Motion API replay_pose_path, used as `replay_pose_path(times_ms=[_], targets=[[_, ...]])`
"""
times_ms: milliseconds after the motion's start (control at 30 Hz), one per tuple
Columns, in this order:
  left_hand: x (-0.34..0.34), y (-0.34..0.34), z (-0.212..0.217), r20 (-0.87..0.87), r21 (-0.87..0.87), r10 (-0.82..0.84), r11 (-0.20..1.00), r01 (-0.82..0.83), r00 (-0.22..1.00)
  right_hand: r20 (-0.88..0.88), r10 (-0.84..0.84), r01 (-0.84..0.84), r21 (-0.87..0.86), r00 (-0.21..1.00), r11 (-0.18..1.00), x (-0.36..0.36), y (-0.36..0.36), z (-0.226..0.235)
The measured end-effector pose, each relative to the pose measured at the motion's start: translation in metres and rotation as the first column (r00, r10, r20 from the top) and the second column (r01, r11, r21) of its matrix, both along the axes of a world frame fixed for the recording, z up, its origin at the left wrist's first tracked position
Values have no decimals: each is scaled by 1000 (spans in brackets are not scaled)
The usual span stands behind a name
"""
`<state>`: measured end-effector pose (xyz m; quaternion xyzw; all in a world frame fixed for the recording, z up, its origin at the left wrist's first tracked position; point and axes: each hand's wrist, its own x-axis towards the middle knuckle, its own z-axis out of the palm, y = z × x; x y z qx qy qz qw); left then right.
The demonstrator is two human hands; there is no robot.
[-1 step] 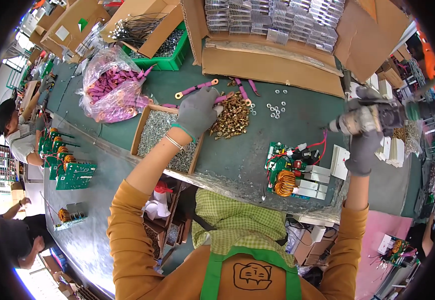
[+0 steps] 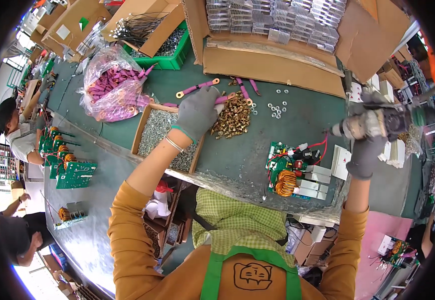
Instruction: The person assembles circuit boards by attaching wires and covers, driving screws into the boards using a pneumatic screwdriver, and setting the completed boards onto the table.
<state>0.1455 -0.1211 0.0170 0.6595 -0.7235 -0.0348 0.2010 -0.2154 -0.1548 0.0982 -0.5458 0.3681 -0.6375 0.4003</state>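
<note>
My left hand, in a grey glove, is closed at the edge of a heap of brass-coloured bolts. A short purple cable with a ring lug shows at its fingertips; the fingers partly hide it. In my gloved right hand is a power driver, held off the table with its nose to the left and blurred by motion. Below and left of its nose lies a green circuit board with a copper coil, silver heat sinks and red wires. Another purple cable lies beyond my left hand.
A box of small silver screws sits beside my left forearm, near a plastic bag of purple cables. Loose nuts lie mid-table. Behind stands a carton of metal heat sinks. Other people work at left.
My right hand and the power driver have shifted slightly down towards me. My left hand stays at the bolt heap.
</note>
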Motion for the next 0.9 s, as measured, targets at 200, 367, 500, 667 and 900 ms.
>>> replay_pose_path(times_ms=[200,367,500,667,900], targets=[[-45,64,44,-665,121,14,989,90,747,334,583,-539,-222,741,813,-19,44,8],[-81,127,19,-909,337,414,794,505,-43,427,656,-616,-249,623,747,38,90,23],[-99,142,1,-774,234,528,751,617,-349,398,654,-613,-244,643,751,52,103,16],[-106,143,0,-747,218,540,749,625,-387,356,675,-629,-253,646,735,62,106,14],[-110,150,-19,-644,36,566,693,720,-514,276,716,-669,-256,642,698,63,107,18]])
